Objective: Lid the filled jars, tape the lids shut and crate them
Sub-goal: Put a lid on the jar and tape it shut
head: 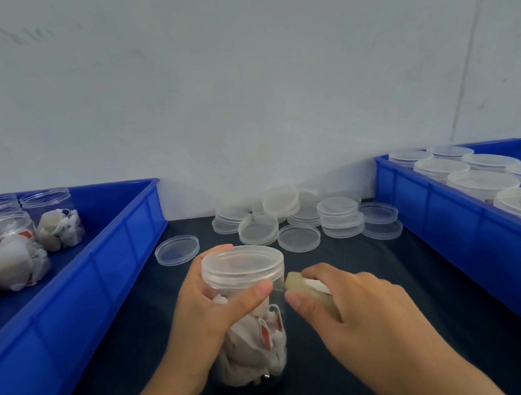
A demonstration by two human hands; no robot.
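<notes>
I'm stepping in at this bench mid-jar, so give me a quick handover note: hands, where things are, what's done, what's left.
Left hand: grip around the lidded jar, which stands upright on the dark mat, thumb pressed below the lid.
Right hand: holds the tape roll against the jar's right side, at the lid's lower edge.
Spare lids are heaped at the back of the mat.
Left crate holds filled jars without lids.
Right crate holds lidded jars.
Done: this jar is lidded.
Left: tape it, crate it, then do the open jars.
</notes>
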